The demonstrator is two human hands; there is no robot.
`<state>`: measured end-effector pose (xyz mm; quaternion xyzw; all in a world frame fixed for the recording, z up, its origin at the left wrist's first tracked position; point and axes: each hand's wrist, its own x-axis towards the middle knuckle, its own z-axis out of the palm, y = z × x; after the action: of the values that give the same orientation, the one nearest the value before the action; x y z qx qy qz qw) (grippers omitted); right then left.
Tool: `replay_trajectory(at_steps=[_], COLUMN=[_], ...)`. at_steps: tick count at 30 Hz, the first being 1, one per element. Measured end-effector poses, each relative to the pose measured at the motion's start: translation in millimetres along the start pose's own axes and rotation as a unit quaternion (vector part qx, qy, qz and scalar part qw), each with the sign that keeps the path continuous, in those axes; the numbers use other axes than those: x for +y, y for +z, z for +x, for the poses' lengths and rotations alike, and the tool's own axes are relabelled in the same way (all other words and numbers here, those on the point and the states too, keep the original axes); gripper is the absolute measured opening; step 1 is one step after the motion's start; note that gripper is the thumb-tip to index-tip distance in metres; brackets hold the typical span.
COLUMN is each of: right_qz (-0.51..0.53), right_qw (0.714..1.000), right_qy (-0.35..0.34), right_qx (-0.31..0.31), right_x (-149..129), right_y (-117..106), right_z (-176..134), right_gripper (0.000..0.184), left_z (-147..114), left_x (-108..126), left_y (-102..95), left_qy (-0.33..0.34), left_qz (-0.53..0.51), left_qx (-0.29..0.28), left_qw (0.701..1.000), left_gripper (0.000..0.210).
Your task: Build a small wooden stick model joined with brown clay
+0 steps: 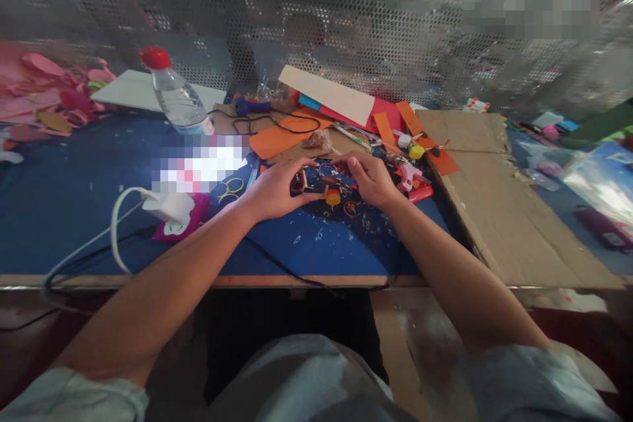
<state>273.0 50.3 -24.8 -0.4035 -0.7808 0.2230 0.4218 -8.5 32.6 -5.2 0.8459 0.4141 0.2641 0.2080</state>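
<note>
My left hand (277, 188) is closed, with thumb and fingers curved around a small tan frame-like piece (315, 196) just above the blue table. Beside my left thumb tip is a small orange-yellow round cap (333, 198); I cannot tell whether it is attached to the frame. My right hand (372, 179) is a little to the right, fingers bent inward and thumb close to them. Anything between those fingertips is hidden. Small loose bits and a thin orange ring (351, 209) lie on the table between and below the hands.
A red-capped water bottle (179, 93) stands at the back left. A white charger plug (171, 208) with cables sits near my left forearm. Orange sheets (287, 134), a pink glue gun (409, 176) and a large cardboard piece (494, 211) lie around. Perforated metal (346, 26) rises behind.
</note>
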Motion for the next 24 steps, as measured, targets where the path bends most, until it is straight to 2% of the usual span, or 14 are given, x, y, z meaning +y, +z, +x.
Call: replay_trajectory(at_steps=[6, 10, 13, 17, 20, 24], right_qz=[-0.036, -0.097, -0.135, -0.191, -0.254, -0.362], right_qw=[0.999, 0.995, 0.991, 0.979, 0.961, 0.919], right_qy=[0.005, 0.013, 0.022, 0.034, 0.062, 0.136], right_qx=[0.013, 0.009, -0.009, -0.056, -0.085, -0.075], right_x=[6, 9, 9, 10, 18, 42], right_y=[3, 0, -2, -7, -25, -70], right_z=[1, 4, 5, 12, 28, 69], right_gripper=[0.071, 0.051, 0.036, 0.032, 0.03, 0.035], left_z=[0, 0, -1, -2, -2, -2], left_x=[1, 2, 0, -4, -5, -3], left_y=[-1.1, -1.0, 1.2, 3.9, 3.5, 1.6], left_qy=[0.008, 0.015, 0.025, 0.031, 0.029, 0.025], left_qz=[-0.008, -0.015, -0.013, -0.009, -0.014, -0.021], left_qx=[-0.004, -0.02, -0.019, -0.015, -0.014, -0.02], left_qw=[1.0, 1.0, 0.999, 0.999, 0.999, 0.999], left_gripper=[0.069, 0.068, 0.068, 0.067, 0.067, 0.068])
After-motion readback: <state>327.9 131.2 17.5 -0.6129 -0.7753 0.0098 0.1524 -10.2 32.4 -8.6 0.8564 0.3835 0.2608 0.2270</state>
